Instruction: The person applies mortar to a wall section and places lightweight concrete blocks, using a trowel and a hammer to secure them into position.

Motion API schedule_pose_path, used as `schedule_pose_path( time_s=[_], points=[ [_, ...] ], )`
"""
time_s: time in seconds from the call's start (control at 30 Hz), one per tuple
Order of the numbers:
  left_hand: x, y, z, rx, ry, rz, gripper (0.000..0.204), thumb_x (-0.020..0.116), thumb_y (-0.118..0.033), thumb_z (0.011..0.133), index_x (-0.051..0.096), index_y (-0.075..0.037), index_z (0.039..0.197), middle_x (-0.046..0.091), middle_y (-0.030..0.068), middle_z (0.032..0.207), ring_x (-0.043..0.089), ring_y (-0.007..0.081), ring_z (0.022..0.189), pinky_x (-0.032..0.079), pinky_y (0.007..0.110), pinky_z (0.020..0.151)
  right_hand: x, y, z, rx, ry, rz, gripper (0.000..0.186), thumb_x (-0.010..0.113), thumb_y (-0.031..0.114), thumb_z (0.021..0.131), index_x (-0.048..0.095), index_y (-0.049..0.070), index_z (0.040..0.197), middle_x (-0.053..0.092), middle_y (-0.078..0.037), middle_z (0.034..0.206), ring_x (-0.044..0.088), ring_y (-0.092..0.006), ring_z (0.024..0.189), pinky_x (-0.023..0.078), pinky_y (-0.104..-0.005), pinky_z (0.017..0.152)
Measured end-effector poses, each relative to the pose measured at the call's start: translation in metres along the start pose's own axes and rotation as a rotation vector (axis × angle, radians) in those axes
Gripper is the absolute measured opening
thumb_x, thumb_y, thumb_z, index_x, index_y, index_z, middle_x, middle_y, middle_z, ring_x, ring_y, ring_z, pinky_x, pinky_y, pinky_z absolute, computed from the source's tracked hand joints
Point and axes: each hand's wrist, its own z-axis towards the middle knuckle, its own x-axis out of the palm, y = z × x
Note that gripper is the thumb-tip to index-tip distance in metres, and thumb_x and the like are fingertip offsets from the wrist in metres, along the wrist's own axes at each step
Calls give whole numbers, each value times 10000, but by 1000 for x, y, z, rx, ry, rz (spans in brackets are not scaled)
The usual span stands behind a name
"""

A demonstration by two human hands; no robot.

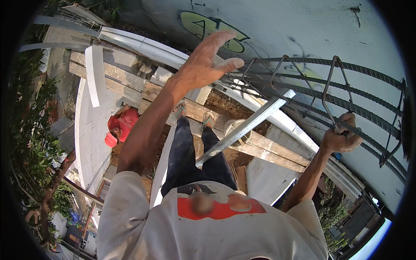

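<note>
A rebar cage [368, 69] of ribbed bars and bent stirrups runs along the grey wall at the upper right. My right hand [342, 135] is closed around one of its lower bars, near a stirrup. My left hand [209, 65] is raised in front of the wall, thumb and fingers apart, with nothing in it. It is close to the cage's far end, and I cannot tell whether it touches. Between my hands, a long grey metal bar [247, 126] slants from beside the cage down to my legs; neither hand is on it.
I stand on wooden planks [277, 152] above bare soil [221, 104]. A pale bucket [238, 130] is by my foot. Lower down at the left, a person in a red shirt and cap [125, 123] is beside a white block wall [89, 143]. A white strip [96, 78] lies across the planks.
</note>
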Motion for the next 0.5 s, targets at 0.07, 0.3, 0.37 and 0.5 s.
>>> schedule_pose_path(
  time_s=[0.07, 0.3, 0.37, 0.5],
  points=[
    [16, 0, 21, 85, 77, 16, 791, 748, -542, 982, 502, -86, 1579, 488, 178, 1623, 462, 353, 1514, 382, 478, 1248, 1, -4, 4, -39, 27, -31, 220, 502, 101, 1048, 340, 61, 905, 513, -93, 595, 496, -191, 537, 358, -292, 516],
    [47, -3, 49, 95, 270, -48, 743, 721, -536, 1003, 525, -89, 1563, 535, 172, 1587, 491, 358, 1492, 404, 481, 1233, 7, -28, -7, 152, -46, 257, 382, 730, -110, 905, 391, 65, 897, 459, -64, 657, 574, -206, 595, 566, -364, 576],
    [52, -2, 54, 69, 320, -59, 725, 717, -529, 1006, 540, -86, 1552, 556, 170, 1569, 510, 357, 1479, 413, 479, 1226, 3, -32, -7, 148, -54, 260, 352, 704, -154, 889, 422, 56, 918, 467, -53, 692, 578, -199, 596, 583, -384, 563],
    [59, 3, 59, 55, 403, -64, 647, 709, -481, 1027, 582, -77, 1515, 618, 165, 1504, 558, 347, 1434, 434, 468, 1202, 3, -33, -5, 112, -31, 84, 326, 698, -161, 897, 459, 59, 932, 493, -46, 753, 583, -191, 598, 615, -398, 574]
  ],
)
